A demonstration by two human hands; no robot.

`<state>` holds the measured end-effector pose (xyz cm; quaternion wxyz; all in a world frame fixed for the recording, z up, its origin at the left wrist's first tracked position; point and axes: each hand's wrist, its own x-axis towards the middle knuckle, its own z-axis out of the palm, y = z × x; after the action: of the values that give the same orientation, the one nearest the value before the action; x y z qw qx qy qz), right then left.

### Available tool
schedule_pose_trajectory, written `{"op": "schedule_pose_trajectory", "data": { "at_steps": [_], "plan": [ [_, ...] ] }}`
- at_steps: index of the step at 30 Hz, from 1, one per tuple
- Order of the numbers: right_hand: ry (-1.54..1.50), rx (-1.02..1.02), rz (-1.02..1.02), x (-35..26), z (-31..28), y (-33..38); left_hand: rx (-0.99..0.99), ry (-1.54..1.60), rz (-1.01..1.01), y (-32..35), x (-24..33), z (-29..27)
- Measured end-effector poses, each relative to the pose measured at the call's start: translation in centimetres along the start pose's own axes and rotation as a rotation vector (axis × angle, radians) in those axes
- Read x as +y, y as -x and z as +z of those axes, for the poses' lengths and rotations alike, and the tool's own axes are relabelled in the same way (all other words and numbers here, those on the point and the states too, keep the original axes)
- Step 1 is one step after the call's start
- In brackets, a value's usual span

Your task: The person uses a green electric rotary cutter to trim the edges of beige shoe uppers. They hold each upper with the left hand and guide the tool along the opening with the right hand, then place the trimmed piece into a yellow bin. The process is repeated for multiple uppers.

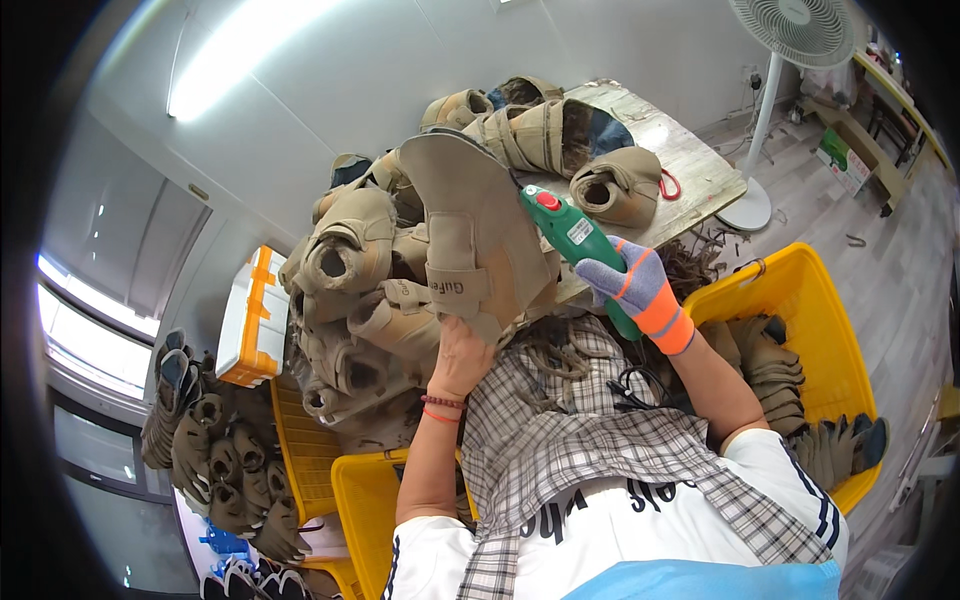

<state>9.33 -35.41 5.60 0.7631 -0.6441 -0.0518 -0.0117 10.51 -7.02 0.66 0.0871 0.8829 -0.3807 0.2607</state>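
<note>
My left hand (465,358), bare with a beaded bracelet and a red cord at the wrist, grips the lower end of a khaki padded sleeve (470,225). The sleeve stands upright, with straps across its front; some of my fingers are hidden by it. My right hand (640,290), in a grey and orange glove, is closed round a green handheld power tool (572,235) with a red switch. The tool's front end points at the sleeve's right upper edge; whether it touches cannot be made out. Behind and left lies a heap of similar khaki sleeves (350,235) with shaggy openings.
The heap rests on a worn table (690,165). Yellow crates (815,290) stand at right and lower left, holding stacked khaki pieces (765,375). An orange and white box (250,315) is at left, a white fan (765,130) at far right. Trimmings (565,355) lie on my checked apron.
</note>
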Motion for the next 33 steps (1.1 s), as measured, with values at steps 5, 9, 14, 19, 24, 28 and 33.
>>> {"op": "schedule_pose_trajectory", "data": {
  "at_steps": [5, 9, 14, 19, 24, 28, 33],
  "plan": [
    [-0.048, -0.019, 0.019, 0.4, -0.3, -1.5, -0.128, 0.135, -0.122, -0.5, 0.2, 1.2],
    [0.009, -0.023, 0.023, 0.7, -0.6, -2.0, -0.075, 0.141, -0.088, -0.8, 0.3, 1.7],
    [0.006, -0.023, 0.031, 1.7, -1.2, -1.7, 0.046, 0.149, -0.097, -2.4, 1.0, 1.1],
    [-0.047, -0.027, 0.044, 1.3, -1.3, -1.8, 0.046, 0.223, -0.115, -3.0, 1.5, 1.2],
    [-0.100, -0.009, 0.025, 0.1, -1.3, -1.8, -0.011, 0.221, -0.064, -2.9, 2.3, 1.3],
    [-0.087, -0.012, 0.008, -0.3, -2.3, -2.6, -0.077, 0.210, -0.015, -1.9, 1.9, 2.0],
    [-0.119, 0.130, -0.035, 1.4, -4.1, -2.9, 0.107, 0.009, -0.120, -10.3, -7.5, -1.0]
  ]
}}
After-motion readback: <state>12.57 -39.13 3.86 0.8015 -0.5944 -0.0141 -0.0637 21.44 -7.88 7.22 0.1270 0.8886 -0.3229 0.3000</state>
